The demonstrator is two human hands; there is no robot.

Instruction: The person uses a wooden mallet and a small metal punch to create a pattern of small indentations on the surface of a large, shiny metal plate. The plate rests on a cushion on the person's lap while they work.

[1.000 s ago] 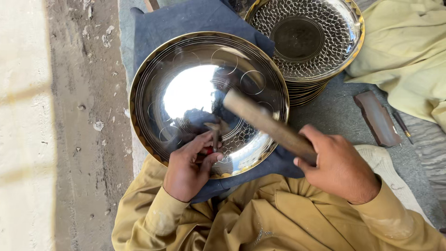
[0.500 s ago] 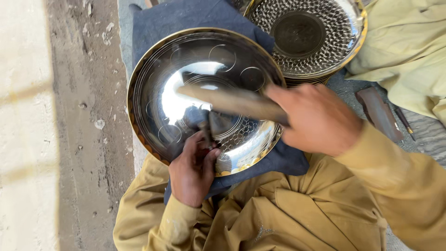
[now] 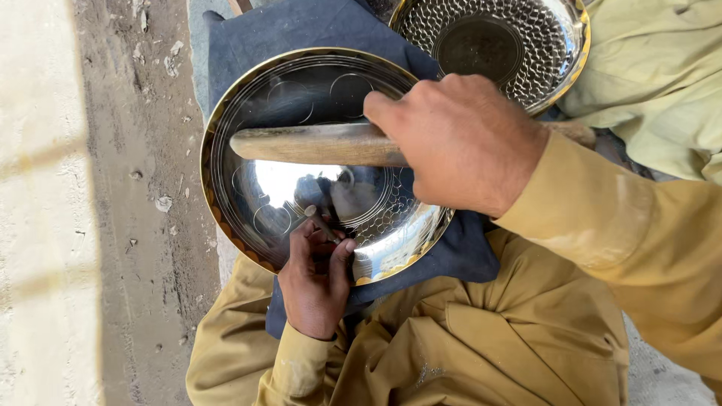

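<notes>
Lately lifted and swung level: wooden mallet (image 3: 316, 144) carried up off the punch (image 3: 320, 223) and laid across the upper half of the polished metal plate (image 3: 301, 98), where half a second before had slanted lower toward the left hand (image 3: 316, 282). Gripped throughout in the right hand (image 3: 459, 143), fingers wrapped fully shut round the thick end, knuckles up and much nearer the camera than a second ago. Held the punch as before between pinched left thumb and fingertips, tip down on the plate's lower inner slope, just beside the band of small stamped circles; barely shifted between the pictures. Kept the plate in the same place too, tilted on the dark blue cloth (image 3: 256, 30) over the lap. Left well apart at top right: a second, fully dimpled plate (image 3: 556, 68) on its stack, untouched. Judged from the gap opened between mallet and punch: caught at the raised part of a stroke, not at contact.
</notes>
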